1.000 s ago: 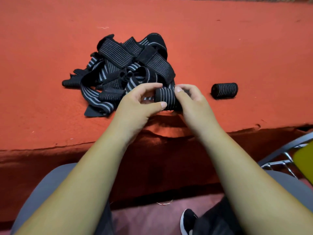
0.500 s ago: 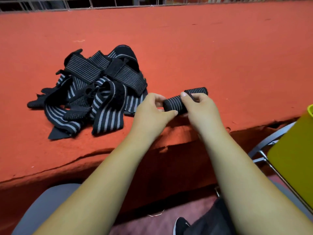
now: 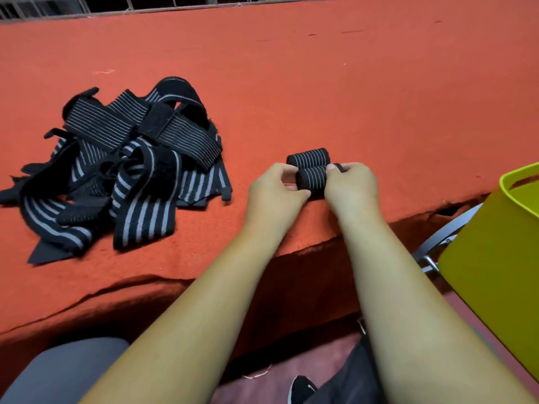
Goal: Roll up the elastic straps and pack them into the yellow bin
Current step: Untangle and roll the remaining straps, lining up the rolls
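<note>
A red-orange felt cloth (image 3: 320, 83) is covering the wide table and hanging over its near edge in a rumpled, shadowed fold. A metal wire rail (image 3: 87, 8) is running along the far side, with darkness showing behind it. A grey seat (image 3: 64, 371) is showing at lower left, a grey metal frame (image 3: 446, 231) is slanting at right, and a pale thread (image 3: 256, 374) is lying on the dull pink floor (image 3: 256, 394)

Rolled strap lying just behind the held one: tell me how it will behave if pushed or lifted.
The rolled strap lies on its side as a cylinder, so a push would probably roll it, though the fuzzy red cloth may slow it. Wound fabric, it is likely light and squashy. Its end fastening is not visible, so it could unwind when lifted.
</note>
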`<action>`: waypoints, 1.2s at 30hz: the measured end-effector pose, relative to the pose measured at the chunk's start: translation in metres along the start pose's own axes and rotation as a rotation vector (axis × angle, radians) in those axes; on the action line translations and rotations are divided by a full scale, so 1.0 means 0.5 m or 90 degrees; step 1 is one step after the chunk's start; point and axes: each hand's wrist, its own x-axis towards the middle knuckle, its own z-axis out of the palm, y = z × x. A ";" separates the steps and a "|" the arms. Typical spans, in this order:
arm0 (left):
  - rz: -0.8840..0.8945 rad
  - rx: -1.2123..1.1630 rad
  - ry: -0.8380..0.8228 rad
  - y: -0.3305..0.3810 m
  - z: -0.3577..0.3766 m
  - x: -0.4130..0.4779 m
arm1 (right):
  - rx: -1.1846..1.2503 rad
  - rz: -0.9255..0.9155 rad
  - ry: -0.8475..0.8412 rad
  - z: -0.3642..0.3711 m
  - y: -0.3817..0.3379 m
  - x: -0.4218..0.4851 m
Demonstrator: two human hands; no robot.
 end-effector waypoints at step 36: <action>-0.027 0.067 0.169 -0.043 -0.465 -0.117 | 0.284 -0.116 -0.155 0.194 -0.206 -0.246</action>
